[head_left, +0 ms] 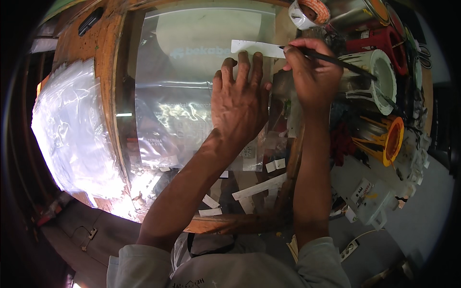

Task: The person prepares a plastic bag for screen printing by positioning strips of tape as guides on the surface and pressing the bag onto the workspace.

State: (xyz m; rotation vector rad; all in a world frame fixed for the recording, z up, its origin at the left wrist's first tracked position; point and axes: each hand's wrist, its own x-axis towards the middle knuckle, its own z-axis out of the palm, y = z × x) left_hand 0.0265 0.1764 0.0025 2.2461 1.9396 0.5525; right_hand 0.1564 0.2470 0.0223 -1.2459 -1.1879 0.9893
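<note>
A clear plastic bag (163,72) with pale printing lies flat on a glass-topped table (127,57). My left hand (241,98) presses on the bag, its fingers stretched out and a little apart. Just beyond its fingertips, a white strip (257,48) lies across the bag, touched by the fingers at its near edge. My right hand (314,72) pinches a slim black pen-like tool (353,66) at the strip's right end. The tool's long handle points back to the right. Its working tip is hidden by my fingers, so I cannot tell if it is a pen or a brush.
A stack of clear plastic bags (77,129) sits at the left. Along the right stand a tape roll (298,19), a white-smeared can (357,62), a red container (374,43) and a yellow-dripped can (372,137). Paper scraps (259,187) show near the wooden front edge (230,224).
</note>
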